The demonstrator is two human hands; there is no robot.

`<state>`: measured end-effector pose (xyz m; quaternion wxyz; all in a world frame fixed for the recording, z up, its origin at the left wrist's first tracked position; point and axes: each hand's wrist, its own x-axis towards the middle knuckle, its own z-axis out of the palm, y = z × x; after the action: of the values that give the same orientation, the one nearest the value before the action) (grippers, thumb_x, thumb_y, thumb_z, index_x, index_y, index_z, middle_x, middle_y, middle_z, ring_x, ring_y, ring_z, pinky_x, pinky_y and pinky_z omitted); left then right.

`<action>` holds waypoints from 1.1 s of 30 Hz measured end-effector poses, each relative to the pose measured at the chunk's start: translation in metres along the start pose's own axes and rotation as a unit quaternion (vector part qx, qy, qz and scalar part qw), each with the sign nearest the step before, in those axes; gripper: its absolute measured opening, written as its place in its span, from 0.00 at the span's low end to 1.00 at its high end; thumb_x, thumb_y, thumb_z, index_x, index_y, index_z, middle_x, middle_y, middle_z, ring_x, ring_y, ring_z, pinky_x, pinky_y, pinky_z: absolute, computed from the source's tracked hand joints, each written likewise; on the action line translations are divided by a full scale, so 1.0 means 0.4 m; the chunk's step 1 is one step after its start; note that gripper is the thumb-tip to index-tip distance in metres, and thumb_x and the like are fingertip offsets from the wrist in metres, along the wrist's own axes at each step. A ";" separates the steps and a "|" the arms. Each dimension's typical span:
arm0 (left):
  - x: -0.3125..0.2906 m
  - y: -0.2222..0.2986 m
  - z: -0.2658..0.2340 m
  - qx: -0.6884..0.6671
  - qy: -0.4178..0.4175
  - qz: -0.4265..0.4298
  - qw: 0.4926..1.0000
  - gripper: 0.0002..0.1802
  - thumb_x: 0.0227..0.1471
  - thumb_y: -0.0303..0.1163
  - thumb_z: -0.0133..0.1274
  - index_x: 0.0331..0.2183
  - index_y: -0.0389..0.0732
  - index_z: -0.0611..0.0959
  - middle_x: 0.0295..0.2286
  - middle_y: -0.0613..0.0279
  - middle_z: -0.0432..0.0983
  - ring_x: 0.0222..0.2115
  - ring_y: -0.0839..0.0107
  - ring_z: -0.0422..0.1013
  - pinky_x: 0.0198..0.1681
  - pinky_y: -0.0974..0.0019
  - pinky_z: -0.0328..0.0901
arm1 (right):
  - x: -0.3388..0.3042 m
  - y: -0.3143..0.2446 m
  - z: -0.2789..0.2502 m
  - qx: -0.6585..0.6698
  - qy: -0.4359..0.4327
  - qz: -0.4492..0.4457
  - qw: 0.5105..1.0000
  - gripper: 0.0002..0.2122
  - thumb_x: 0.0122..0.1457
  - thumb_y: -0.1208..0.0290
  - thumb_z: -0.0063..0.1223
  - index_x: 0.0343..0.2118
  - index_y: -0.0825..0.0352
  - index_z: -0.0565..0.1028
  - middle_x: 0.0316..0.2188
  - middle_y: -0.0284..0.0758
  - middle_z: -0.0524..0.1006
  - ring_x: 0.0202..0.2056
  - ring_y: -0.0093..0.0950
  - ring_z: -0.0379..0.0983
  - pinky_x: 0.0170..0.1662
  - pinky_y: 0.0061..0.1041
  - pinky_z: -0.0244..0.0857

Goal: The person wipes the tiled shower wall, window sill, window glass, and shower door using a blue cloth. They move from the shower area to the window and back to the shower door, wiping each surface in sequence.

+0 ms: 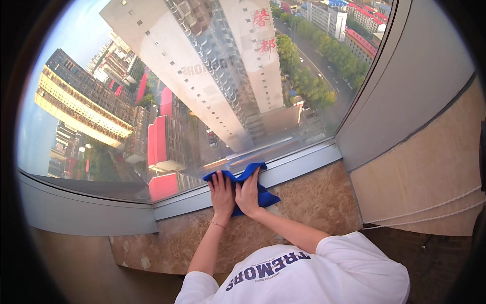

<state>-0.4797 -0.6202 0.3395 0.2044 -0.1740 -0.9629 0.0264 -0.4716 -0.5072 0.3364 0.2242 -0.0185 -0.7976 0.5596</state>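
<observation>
A bright blue cloth lies bunched and folded where the lower rail of the window frame meets the brown marbled sill. My left hand holds its left part, the fingers long and close together over the fabric. Beside it, my right hand grips the middle of the cloth, fingers pointing up toward the glass. A fold stands up between and beyond the fingertips, and a corner of the cloth spreads right over the sill. The palms and the fabric under them are hidden.
Beyond the hands rises a large window pane, with tall buildings and a street far below. A grey frame post stands at the right, next to a beige wall panel. White cords stretch across the lower right.
</observation>
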 end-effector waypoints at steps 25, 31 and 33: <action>0.009 0.055 0.028 -0.201 0.152 -0.281 0.926 0.44 0.52 0.38 0.51 0.59 0.20 0.49 0.61 0.26 0.30 0.62 0.30 0.30 0.63 0.39 0.34 | 0.137 0.023 -0.151 -0.300 -0.126 -0.337 0.883 0.24 0.54 0.72 0.46 0.57 0.58 0.68 0.63 0.35 0.60 0.62 0.36 0.55 0.63 0.41 0.47; -0.036 -0.066 0.044 -0.057 -0.070 -0.448 0.890 0.43 0.51 0.39 0.47 0.57 0.15 0.53 0.60 0.25 0.40 0.63 0.33 0.36 0.63 0.38 0.34 | 0.111 -0.030 0.007 -0.232 -0.296 -0.463 0.803 0.22 0.54 0.73 0.42 0.54 0.70 0.68 0.61 0.34 0.63 0.62 0.27 0.56 0.63 0.35 0.48; -0.020 -0.042 0.035 -0.045 -0.107 -0.426 0.897 0.40 0.50 0.39 0.47 0.54 0.15 0.58 0.58 0.22 0.45 0.61 0.32 0.42 0.63 0.39 0.35 | 0.105 -0.023 0.000 -0.236 -0.308 -0.446 0.807 0.21 0.54 0.73 0.42 0.53 0.71 0.69 0.61 0.35 0.63 0.63 0.28 0.56 0.63 0.36 0.49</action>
<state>-0.4838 -0.6383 0.3257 0.0837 0.2474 -0.9613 -0.0875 -0.5073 -0.4990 0.3588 0.1800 0.4602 -0.8528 0.1687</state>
